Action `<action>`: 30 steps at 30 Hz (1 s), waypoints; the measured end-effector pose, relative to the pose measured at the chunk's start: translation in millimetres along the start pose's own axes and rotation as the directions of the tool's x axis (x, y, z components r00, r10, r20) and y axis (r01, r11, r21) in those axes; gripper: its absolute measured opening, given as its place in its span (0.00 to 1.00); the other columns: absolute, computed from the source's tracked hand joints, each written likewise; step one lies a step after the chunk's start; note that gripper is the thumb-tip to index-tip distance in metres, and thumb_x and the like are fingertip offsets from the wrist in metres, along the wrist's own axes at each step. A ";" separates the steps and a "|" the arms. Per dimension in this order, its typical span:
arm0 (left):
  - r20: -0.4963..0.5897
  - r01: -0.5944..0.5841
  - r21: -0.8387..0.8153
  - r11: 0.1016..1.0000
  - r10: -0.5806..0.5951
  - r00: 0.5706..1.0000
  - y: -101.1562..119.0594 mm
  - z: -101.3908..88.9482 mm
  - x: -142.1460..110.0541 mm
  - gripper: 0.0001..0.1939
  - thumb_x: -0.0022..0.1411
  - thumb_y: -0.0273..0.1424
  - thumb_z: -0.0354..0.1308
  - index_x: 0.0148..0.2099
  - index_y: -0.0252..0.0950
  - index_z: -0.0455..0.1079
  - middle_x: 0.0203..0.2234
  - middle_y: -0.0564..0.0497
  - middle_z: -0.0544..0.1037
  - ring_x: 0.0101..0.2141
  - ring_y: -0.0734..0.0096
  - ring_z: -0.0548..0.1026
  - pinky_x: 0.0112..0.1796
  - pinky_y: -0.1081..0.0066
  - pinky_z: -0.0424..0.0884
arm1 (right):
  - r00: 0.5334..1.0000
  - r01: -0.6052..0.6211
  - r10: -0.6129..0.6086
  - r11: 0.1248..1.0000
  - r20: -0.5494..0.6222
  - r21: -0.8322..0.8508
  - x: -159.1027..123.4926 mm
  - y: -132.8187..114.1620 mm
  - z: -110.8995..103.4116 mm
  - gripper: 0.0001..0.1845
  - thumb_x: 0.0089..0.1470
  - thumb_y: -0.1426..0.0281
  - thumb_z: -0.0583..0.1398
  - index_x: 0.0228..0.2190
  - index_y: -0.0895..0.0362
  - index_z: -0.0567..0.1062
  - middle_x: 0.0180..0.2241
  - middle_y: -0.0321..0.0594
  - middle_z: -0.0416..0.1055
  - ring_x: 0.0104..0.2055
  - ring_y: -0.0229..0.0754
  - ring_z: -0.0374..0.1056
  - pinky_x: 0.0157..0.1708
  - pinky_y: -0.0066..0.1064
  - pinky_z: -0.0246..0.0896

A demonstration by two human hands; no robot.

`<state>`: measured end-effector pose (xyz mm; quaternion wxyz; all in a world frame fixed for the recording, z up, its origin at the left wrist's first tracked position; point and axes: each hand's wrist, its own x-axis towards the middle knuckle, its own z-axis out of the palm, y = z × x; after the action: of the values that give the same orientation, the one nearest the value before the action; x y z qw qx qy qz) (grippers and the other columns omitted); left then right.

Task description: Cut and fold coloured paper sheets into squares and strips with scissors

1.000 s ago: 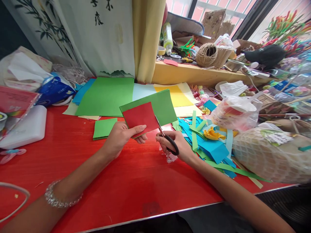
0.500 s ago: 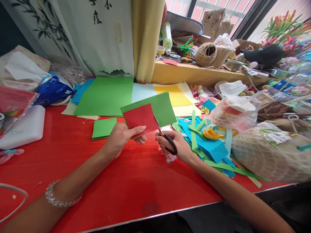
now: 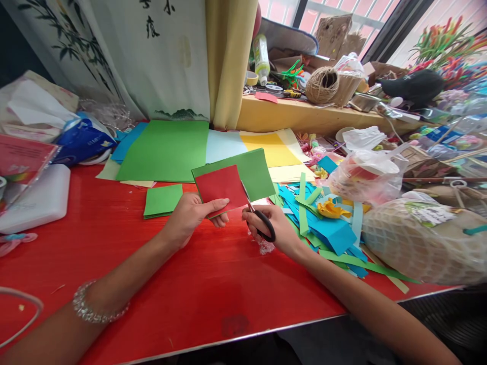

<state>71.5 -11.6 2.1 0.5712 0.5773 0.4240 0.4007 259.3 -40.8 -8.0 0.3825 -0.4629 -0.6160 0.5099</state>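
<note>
My left hand (image 3: 198, 210) pinches a red paper square (image 3: 222, 188) flat against a larger green paper sheet (image 3: 258, 175), thumb on top and fingers behind. Black-handled scissors (image 3: 265, 225) are in my right hand (image 3: 276, 228), fingers wrapped round the grips. Their blades lie along the red square's right edge, across the green sheet. Both papers are held up above the red table (image 3: 182, 294). To the left of them, a small stack of green paper pieces (image 3: 163, 201) rests on the table.
Green paper (image 3: 167, 149), pale blue and yellow sheets lie at the back. Blue and green paper scraps (image 3: 323, 223) are heaped at right, beside a net-wrapped bundle (image 3: 426, 238). A white plastic box (image 3: 41, 200) stands at left. Twine (image 3: 322, 85) sits on the sill.
The far right corner of the green sheet has dipped slightly. My right hand and the scissors have shifted a little to the left; both hands keep their hold.
</note>
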 end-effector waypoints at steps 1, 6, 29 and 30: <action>-0.001 0.001 -0.002 1.000 -0.001 1.000 0.0 0.0 0.2 0.17 0.55 0.36 0.61 0.18 0.32 0.73 0.16 0.49 0.76 0.18 0.73 0.73 0.25 0.76 0.70 | 1.000 -0.004 0.004 1.000 -0.002 0.006 -0.1 -0.2 0.3 0.16 0.53 0.62 0.58 0.20 0.57 0.65 0.13 0.29 0.59 0.14 0.30 0.58 0.15 0.24 0.51; -0.001 0.010 -0.003 1.000 -0.010 1.000 -0.1 1.0 0.4 0.17 0.54 0.35 0.61 0.18 0.32 0.74 0.15 0.49 0.76 0.18 0.74 0.72 0.25 0.76 0.70 | 0.998 -0.066 0.066 0.998 0.025 0.024 2.0 -3.2 -0.5 0.19 0.52 0.60 0.59 0.17 0.58 0.64 0.13 0.30 0.61 0.13 0.29 0.57 0.13 0.24 0.47; 0.018 0.040 0.019 0.999 -0.040 0.999 -1.9 5.2 -1.6 0.18 0.54 0.36 0.61 0.15 0.33 0.71 0.13 0.51 0.74 0.17 0.74 0.70 0.27 0.74 0.68 | 0.998 -0.061 0.061 0.998 -0.017 -0.006 0.8 -5.5 -1.3 0.24 0.50 0.57 0.60 0.13 0.58 0.63 0.11 0.31 0.58 0.13 0.29 0.55 0.13 0.25 0.47; 0.018 0.039 0.022 0.999 -0.039 0.999 -2.4 5.1 -1.6 0.18 0.54 0.36 0.61 0.16 0.34 0.72 0.14 0.51 0.74 0.18 0.74 0.71 0.27 0.74 0.68 | 0.998 -0.050 0.050 0.999 -0.028 0.001 0.2 -4.1 -0.8 0.24 0.50 0.57 0.60 0.13 0.57 0.63 0.11 0.31 0.58 0.13 0.29 0.56 0.13 0.25 0.47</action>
<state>75.7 -14.8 -0.4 0.5767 0.5788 0.4340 0.3796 259.3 -40.6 -3.9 0.3781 -0.4854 -0.5987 0.5128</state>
